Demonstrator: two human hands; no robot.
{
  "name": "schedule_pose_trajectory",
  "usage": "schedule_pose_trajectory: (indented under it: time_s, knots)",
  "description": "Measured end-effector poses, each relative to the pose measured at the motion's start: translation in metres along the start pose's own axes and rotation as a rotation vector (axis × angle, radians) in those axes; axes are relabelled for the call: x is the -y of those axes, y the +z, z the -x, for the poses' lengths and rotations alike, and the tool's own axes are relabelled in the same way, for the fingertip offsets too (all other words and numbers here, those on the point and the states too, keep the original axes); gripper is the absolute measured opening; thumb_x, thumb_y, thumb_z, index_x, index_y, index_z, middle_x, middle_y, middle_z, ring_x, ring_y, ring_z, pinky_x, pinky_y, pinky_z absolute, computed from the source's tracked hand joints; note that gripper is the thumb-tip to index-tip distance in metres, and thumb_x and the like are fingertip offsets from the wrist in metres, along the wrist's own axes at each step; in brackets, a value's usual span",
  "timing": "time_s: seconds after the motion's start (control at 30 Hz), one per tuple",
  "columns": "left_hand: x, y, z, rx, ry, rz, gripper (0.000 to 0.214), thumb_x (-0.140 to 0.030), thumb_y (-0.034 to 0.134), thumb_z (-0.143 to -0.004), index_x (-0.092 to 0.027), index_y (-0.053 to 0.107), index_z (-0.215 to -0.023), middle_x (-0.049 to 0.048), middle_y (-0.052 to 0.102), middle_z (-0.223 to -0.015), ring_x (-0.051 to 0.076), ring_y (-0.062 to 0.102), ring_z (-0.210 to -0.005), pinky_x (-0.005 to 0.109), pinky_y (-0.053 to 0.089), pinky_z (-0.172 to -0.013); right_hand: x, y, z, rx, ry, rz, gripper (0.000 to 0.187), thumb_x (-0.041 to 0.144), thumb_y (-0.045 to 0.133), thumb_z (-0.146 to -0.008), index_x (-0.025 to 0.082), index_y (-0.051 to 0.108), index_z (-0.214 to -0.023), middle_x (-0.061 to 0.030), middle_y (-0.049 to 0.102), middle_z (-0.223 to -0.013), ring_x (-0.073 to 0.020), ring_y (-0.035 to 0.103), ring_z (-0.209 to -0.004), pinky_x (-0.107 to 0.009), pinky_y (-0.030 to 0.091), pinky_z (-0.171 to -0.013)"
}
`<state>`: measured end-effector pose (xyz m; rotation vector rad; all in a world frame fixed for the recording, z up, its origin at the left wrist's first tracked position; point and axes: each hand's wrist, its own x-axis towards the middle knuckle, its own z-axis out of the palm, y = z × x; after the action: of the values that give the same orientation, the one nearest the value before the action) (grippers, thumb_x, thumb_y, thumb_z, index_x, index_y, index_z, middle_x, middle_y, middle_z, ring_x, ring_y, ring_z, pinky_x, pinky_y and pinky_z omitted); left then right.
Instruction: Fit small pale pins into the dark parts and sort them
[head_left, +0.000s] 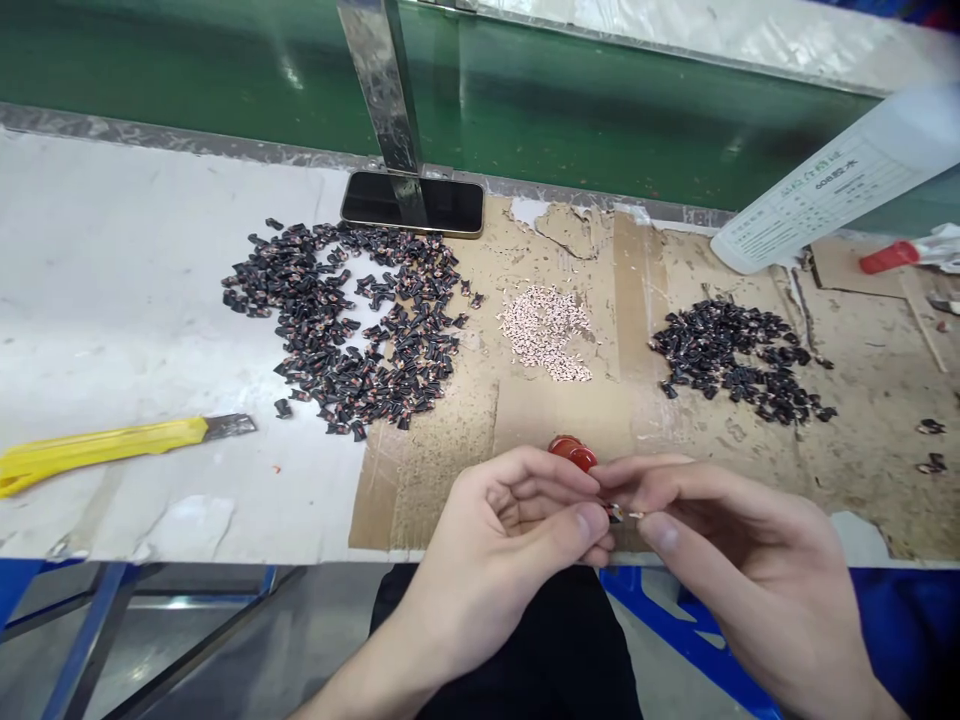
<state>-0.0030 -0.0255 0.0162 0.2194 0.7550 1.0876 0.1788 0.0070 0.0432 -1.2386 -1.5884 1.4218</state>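
Observation:
Between thumb and fingers, my left hand pinches a small black part like those in the heaps. My right hand pinches a tiny pale piece close to the black part's end; whether they touch I cannot tell. Just beyond my fingertips sits a small red dish, partly hidden by my hands. A patch of tiny pinkish pieces is spread on the cardboard ahead. To its left lies a large heap of small black parts, and to its right a smaller heap of black parts.
A yellow utility knife lies at the left, its blade out. Behind the large heap rests a phone by a metal post. A white bottle leans at the right, near a red cap. A green belt runs behind.

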Motion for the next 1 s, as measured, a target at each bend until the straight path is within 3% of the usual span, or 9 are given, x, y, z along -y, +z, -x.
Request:
schedule_pose_trajectory:
  time_s: [0.3, 0.47, 0.73, 1.0]
  knots:
    - [-0.004, 0.002, 0.003, -0.013, -0.022, -0.028, 0.01, -0.013, 0.084, -0.085, -0.014, 0.075, -0.087, -0.0014, 0.079, -0.073, 0.005, 0.073, -0.065, 0.012, 0.059, -0.068, -0.002, 0.0, -0.001, 0.043, -0.039, 0.012, 0.018, 0.014, 0.071, -0.093, 0.03, 0.077, -0.093, 0.0011, 0.081, -0.107, -0.0158, 0.081, -0.095, -0.014, 0.065, -0.08]
    - [-0.005, 0.001, 0.002, -0.022, -0.032, -0.011, 0.01, -0.012, 0.084, -0.084, -0.014, 0.075, -0.085, -0.0024, 0.078, -0.071, 0.005, 0.072, -0.063, 0.011, 0.058, -0.066, -0.005, -0.001, -0.001, 0.1, -0.044, 0.039, 0.019, 0.013, 0.069, -0.094, 0.031, 0.075, -0.097, 0.0021, 0.08, -0.114, -0.0132, 0.081, -0.086, -0.017, 0.067, -0.076]
    - [-0.014, 0.007, 0.005, -0.062, -0.024, -0.088, 0.014, -0.012, 0.09, -0.077, -0.014, 0.076, -0.077, -0.0038, 0.075, -0.064, 0.004, 0.069, -0.059, 0.011, 0.056, -0.062, -0.003, -0.006, -0.008, 0.108, -0.205, 0.193, 0.019, 0.009, 0.074, -0.088, 0.027, 0.08, -0.092, -0.002, 0.083, -0.101, -0.0157, 0.08, -0.083, -0.02, 0.067, -0.071]
    - [-0.015, 0.011, 0.006, -0.107, 0.022, -0.033, 0.028, -0.02, 0.094, -0.072, -0.014, 0.068, -0.074, -0.0006, 0.076, -0.066, 0.006, 0.067, -0.059, 0.013, 0.055, -0.062, -0.011, -0.004, -0.005, -0.027, -0.279, 0.202, 0.037, 0.012, 0.08, -0.082, 0.038, 0.082, -0.107, 0.0026, 0.085, -0.097, -0.0183, 0.082, -0.077, -0.02, 0.069, -0.07]
